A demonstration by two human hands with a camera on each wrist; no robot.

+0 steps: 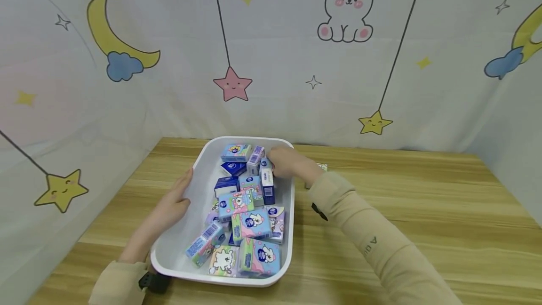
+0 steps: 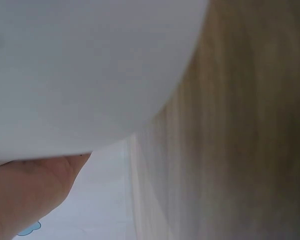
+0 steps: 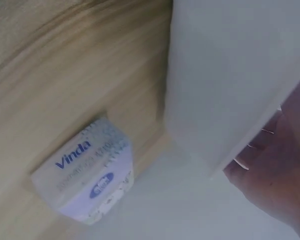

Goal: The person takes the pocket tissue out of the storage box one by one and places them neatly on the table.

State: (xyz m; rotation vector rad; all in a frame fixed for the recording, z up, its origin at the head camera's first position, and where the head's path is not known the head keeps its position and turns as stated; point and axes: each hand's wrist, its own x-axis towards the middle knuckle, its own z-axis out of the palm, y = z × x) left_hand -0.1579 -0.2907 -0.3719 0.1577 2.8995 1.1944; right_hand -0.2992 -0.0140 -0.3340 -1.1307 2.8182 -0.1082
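Pretty sure the left hand (image 1: 171, 206) is there just to steady the white bin (image 1: 199, 173): flat against the outside of its left wall, fingers straight, thumb up near the rim, not gripping anything. Keeps the bin from sliding while the right hand (image 1: 288, 161) digs in over the far right corner, among the tissue packs (image 1: 250, 222). Fingers curled down there, but can't tell whether actually pinching a pack or only touching, since the back of the hand hides the tips. Bin sits on the wooden table (image 1: 415, 211), long axis running away from the person toward the star curtain (image 1: 271, 51), open side up. Packs inside heaped every which way, no common direction. One stray Vinda pack (image 3: 85, 172) lying flat on the table just outside the bin's right wall.
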